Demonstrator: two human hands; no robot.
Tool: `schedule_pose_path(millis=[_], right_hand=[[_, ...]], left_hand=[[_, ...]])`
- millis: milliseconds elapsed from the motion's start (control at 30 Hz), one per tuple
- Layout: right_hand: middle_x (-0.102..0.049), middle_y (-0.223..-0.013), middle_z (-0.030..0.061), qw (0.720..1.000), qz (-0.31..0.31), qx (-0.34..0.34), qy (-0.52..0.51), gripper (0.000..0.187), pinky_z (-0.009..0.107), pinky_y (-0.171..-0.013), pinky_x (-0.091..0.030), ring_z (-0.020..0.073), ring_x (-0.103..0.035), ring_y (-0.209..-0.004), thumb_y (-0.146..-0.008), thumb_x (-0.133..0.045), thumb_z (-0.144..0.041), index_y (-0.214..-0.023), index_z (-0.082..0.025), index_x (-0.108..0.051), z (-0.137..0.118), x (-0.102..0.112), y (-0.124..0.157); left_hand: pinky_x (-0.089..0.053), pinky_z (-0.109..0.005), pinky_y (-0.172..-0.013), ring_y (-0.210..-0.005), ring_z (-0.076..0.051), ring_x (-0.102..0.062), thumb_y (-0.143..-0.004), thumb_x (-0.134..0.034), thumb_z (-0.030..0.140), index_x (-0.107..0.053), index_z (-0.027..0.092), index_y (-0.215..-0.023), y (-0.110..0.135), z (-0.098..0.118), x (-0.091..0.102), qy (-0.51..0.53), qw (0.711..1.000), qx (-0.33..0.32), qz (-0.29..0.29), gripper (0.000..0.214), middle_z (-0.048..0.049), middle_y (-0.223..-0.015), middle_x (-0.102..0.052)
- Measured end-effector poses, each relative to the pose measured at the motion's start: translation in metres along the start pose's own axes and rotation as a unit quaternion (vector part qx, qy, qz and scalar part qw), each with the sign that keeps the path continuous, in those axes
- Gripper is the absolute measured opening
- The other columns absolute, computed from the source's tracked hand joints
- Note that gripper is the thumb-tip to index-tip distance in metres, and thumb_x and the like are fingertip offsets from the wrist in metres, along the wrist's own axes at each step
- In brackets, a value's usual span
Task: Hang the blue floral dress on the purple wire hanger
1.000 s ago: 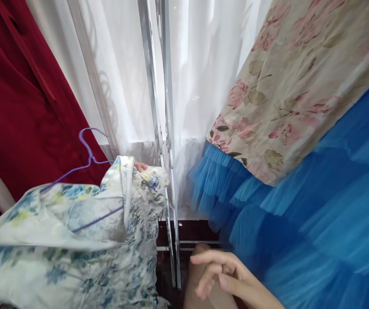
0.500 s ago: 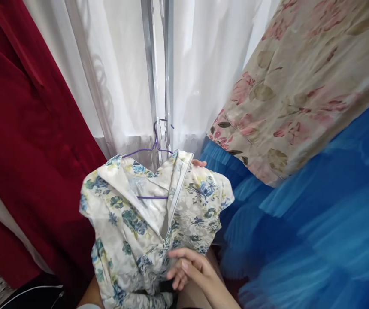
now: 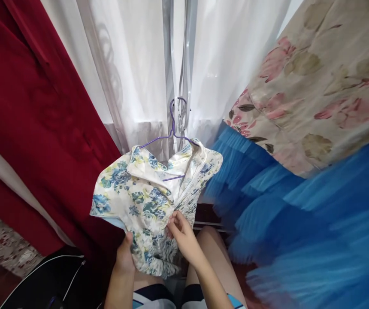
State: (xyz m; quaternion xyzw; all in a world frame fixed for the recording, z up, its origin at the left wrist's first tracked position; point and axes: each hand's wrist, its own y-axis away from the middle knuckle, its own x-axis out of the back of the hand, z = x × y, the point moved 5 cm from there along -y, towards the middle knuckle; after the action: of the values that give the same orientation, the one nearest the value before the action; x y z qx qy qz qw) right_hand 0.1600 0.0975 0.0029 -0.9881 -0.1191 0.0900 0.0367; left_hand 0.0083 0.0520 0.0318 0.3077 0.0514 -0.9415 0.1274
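A white dress or blouse with blue, green and yellow flowers (image 3: 149, 201) hangs on a purple wire hanger (image 3: 172, 124) in front of me. Its zipped opening (image 3: 187, 184) gapes in a V below the neckline, and the hanger's lower bar shows inside. My right hand (image 3: 180, 229) pinches at the lower end of the opening; whether a zip pull is between the fingertips I cannot make out. At the garment's lower left side is my left hand (image 3: 125, 253), thumb in front and the other fingers hidden behind the cloth, gripping its edge.
White curtains (image 3: 133, 64) and grey metal uprights (image 3: 189, 51) stand behind. Red cloth (image 3: 43, 107) hangs at left. At right hang a pink-flowered beige cloth (image 3: 300, 98) and a blue tulle skirt (image 3: 300, 240). A black bag-like item (image 3: 49, 274) lies low left.
My right hand has gone from loose, blurred fingers to a pinch on the opening. Fingers behind the garment's right shoulder are gone; my left hand now shows at its left side. The garment has turned.
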Motion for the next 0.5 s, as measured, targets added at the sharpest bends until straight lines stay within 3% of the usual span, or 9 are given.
schedule_pose_path(millis=[67,167,233,333,400,500], right_hand=[[-0.047,-0.063,-0.0043,1.0,-0.007,0.007,0.024,0.034,0.026,-0.057,-0.036,0.0128,-0.045,-0.058,-0.094,-0.055,-0.05,-0.078,-0.021,-0.048,-0.003,-0.003,0.001],[-0.047,-0.06,-0.004,0.999,0.006,-0.001,0.037,0.037,0.026,-0.056,-0.033,0.0123,-0.042,-0.056,-0.09,-0.061,-0.05,-0.072,-0.021,-0.048,-0.007,0.009,0.008],[-0.046,-0.056,-0.0046,0.999,0.033,-0.012,0.039,0.04,0.026,-0.053,-0.03,0.0113,-0.039,-0.053,-0.085,-0.068,-0.051,-0.067,-0.021,-0.047,-0.011,0.025,0.016],[-0.048,-0.051,-0.004,0.996,0.064,-0.043,0.055,0.042,0.026,-0.051,-0.029,0.011,-0.039,-0.049,-0.079,-0.073,-0.051,-0.064,-0.02,-0.05,-0.018,0.046,0.029],[-0.053,-0.051,-0.0022,0.994,0.058,-0.06,0.07,0.04,0.025,-0.05,-0.03,0.0115,-0.042,-0.048,-0.078,-0.075,-0.05,-0.064,-0.019,-0.054,-0.025,0.05,0.037],[-0.059,-0.054,0.0002,0.995,0.025,-0.066,0.077,0.034,0.025,-0.051,-0.033,0.0119,-0.047,-0.049,-0.078,-0.076,-0.044,-0.066,-0.017,-0.059,-0.034,0.037,0.043]], left_hand=[[-0.048,-0.049,-0.105,-0.122,-0.035,-0.059,-0.064,-0.084,0.054,-0.066,0.026,-0.122,0.006,-0.007,0.01,-0.034,0.999,0.019,0.021,0.067,-0.0081,-0.119,-0.071],[-0.051,-0.044,-0.102,-0.118,-0.032,-0.063,-0.067,-0.085,0.035,-0.064,0.023,-0.121,-0.007,-0.012,0.029,-0.138,0.987,0.006,0.082,0.059,-0.0076,-0.114,-0.071],[-0.053,-0.041,-0.096,-0.115,-0.03,-0.064,-0.068,-0.083,0.031,-0.061,0.02,-0.119,-0.02,-0.009,0.046,-0.202,0.964,-0.062,0.162,0.056,-0.0096,-0.118,-0.068],[-0.053,-0.038,-0.09,-0.113,-0.027,-0.061,-0.068,-0.08,0.03,-0.055,0.022,-0.119,-0.017,-0.008,0.053,-0.301,0.892,-0.212,0.261,0.058,-0.0113,-0.127,-0.059],[-0.052,-0.038,-0.09,-0.11,-0.026,-0.06,-0.073,-0.076,0.029,-0.055,0.023,-0.117,-0.005,-0.021,0.035,-0.379,0.867,-0.253,0.202,0.05,-0.0104,-0.123,-0.059],[-0.051,-0.036,-0.092,-0.105,-0.025,-0.064,-0.08,-0.067,0.024,-0.062,0.023,-0.112,0.016,-0.055,-0.01,-0.433,0.88,-0.195,-0.018,0.033,-0.0076,-0.11,-0.067]])
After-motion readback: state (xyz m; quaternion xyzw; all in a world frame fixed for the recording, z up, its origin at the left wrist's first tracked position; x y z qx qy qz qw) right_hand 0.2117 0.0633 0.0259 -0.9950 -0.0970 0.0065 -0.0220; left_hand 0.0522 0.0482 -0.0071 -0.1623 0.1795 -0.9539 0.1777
